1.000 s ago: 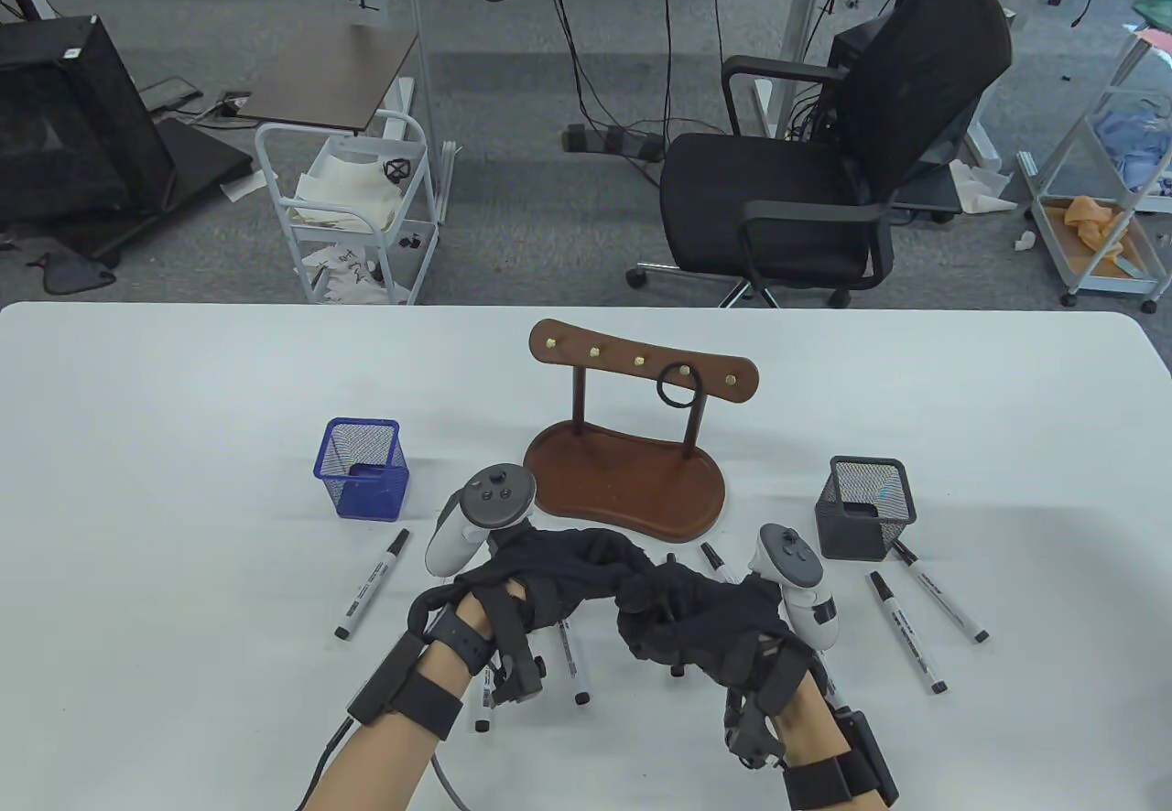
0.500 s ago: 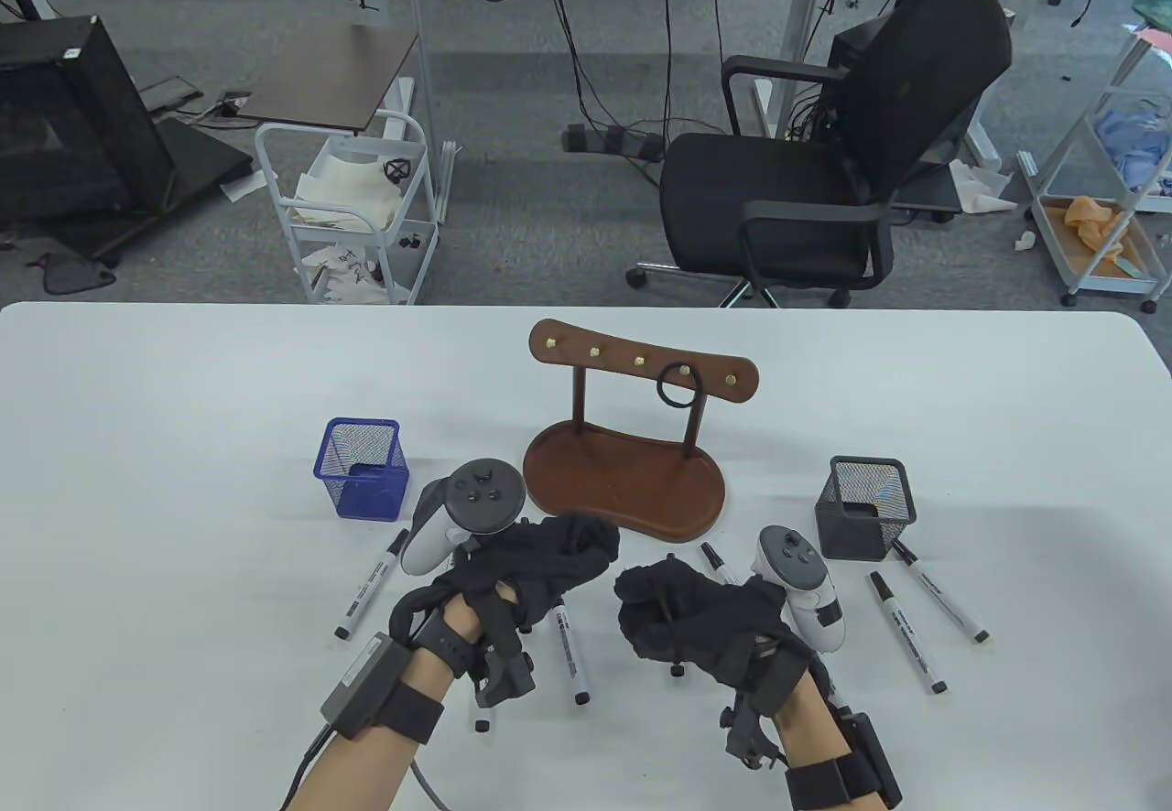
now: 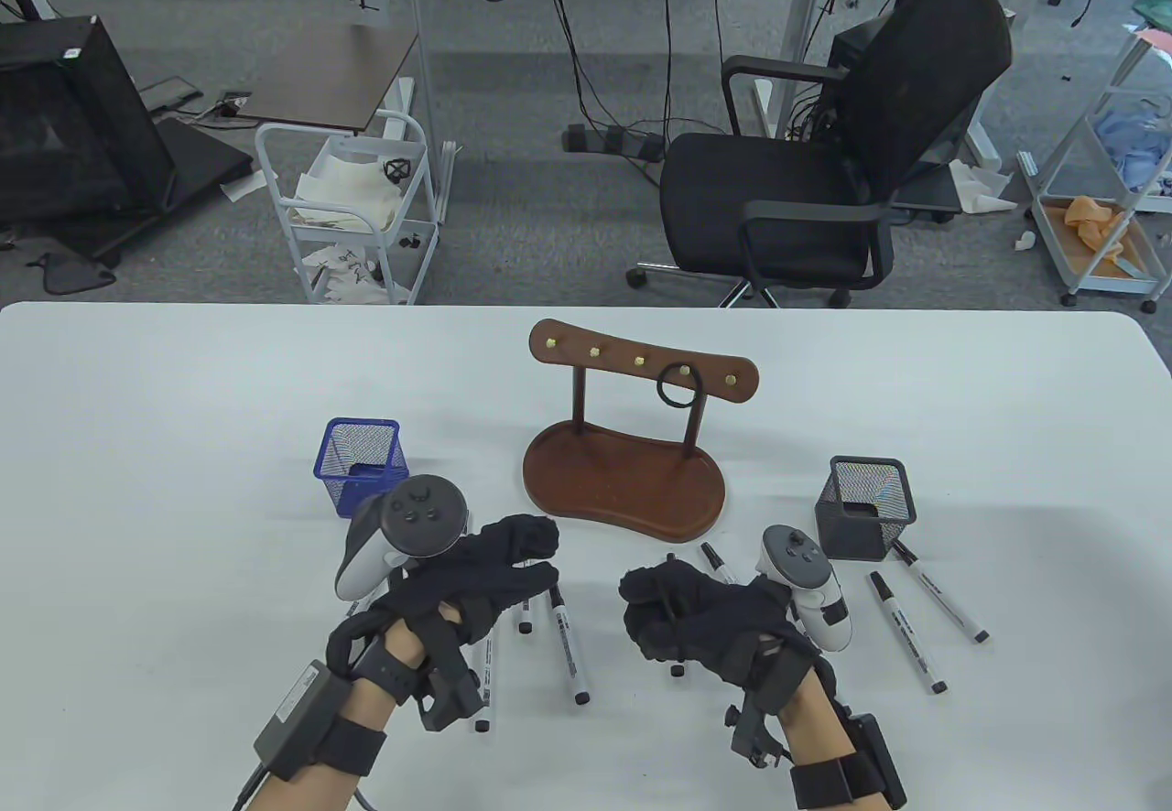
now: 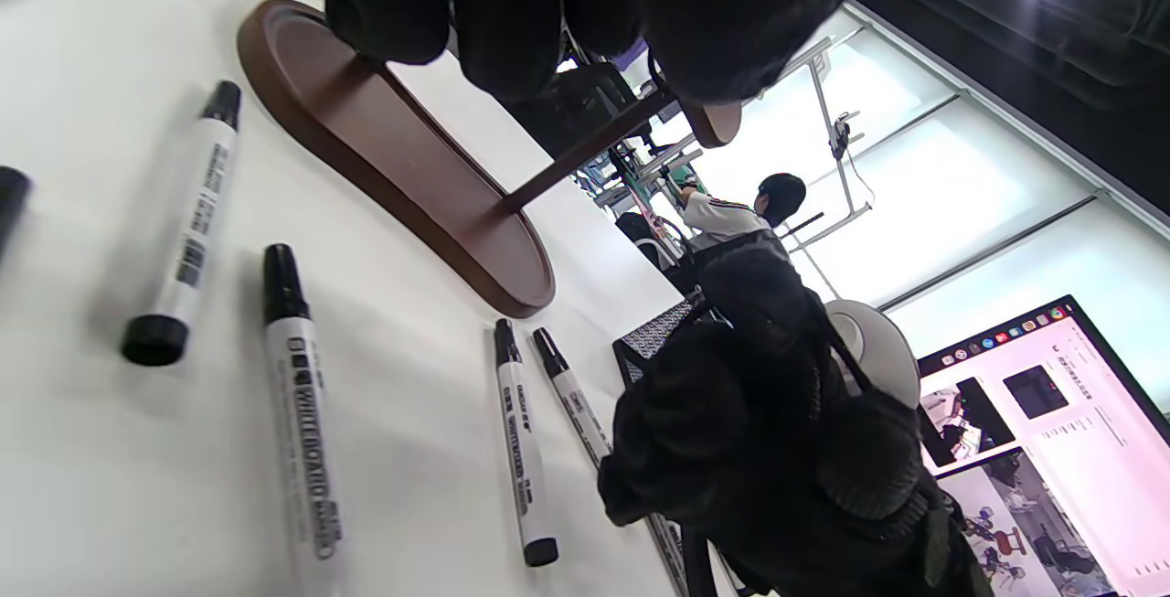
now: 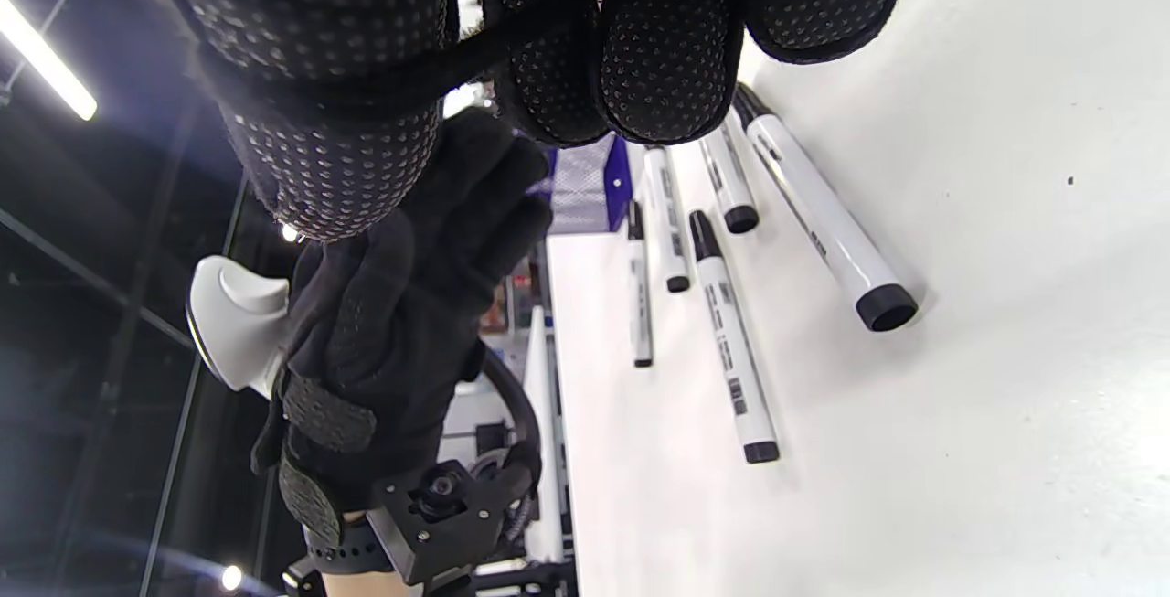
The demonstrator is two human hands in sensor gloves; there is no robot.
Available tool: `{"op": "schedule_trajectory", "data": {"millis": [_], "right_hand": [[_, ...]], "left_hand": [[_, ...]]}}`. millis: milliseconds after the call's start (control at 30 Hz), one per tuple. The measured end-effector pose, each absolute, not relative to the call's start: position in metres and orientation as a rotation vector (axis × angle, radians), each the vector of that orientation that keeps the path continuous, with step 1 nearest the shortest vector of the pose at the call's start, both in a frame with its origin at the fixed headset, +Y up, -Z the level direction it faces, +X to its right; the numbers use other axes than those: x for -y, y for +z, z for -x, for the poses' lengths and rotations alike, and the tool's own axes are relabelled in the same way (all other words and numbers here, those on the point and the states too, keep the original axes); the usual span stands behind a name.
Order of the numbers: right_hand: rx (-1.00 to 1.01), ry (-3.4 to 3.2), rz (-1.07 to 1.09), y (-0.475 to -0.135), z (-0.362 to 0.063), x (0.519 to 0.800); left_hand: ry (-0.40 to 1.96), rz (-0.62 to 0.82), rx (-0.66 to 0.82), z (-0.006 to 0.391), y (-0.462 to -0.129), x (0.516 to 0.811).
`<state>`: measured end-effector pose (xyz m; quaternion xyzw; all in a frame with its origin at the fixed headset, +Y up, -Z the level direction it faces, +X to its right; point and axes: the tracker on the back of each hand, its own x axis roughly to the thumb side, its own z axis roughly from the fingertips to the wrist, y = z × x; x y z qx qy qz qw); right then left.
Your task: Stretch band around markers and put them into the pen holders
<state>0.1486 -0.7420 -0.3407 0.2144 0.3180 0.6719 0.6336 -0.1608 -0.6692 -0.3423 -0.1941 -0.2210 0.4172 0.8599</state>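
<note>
**Right hand grips markers, left hand free beside the wooden stand**

We take the brown wooden hook stand (image 3: 623, 481) at mid-counter as our landmark. On one of its brass hooks hangs a thin black elastic band (image 3: 678, 387), at the right part of the crossbar.

In front of the stand and slightly right, our right hand (image 3: 700, 619) is clenched around black-capped white markers (image 3: 675, 614), which it holds upright; how many we cannot tell. In the right wrist view a dark band seems to cross the curled fingers (image 5: 672, 48), though we cannot tell what it wraps.

In front of the stand and to the left, our left hand (image 3: 476, 578) hovers over the white counter (image 3: 183, 445) with fingers loosely extended, grasping nothing. Beneath and just beside it lie several loose white markers (image 3: 568, 642).

Left of the stand sits the blue mesh pen holder (image 3: 362, 468); right of it, the black mesh pen holder (image 3: 865, 507). More loose markers (image 3: 906, 632) lie in front of the black holder, well right of the stand's base.
</note>
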Motion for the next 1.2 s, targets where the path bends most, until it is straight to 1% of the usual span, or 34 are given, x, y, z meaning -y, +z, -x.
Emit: {"op": "schedule_trajectory", "data": {"millis": [267, 533, 833, 1200], "right_hand": [[-0.732, 1.554, -0.492, -0.341, -0.149, 0.742], [-0.744, 1.567, -0.495, -0.340, -0.149, 0.743], [-0.740, 1.579, -0.492, -0.340, -0.150, 0.742], [-0.743, 1.584, -0.489, -0.340, -0.152, 0.742]], "left_hand": [[0.800, 0.380, 0.337, 0.204, -0.330, 0.673], [0.572, 0.313, 0.156, 0.245, -0.331, 0.678], [0.416, 0.318, -0.002, 0.266, -0.347, 0.703], [0.272, 0.342, -0.140, 0.273, -0.370, 0.724]]}}
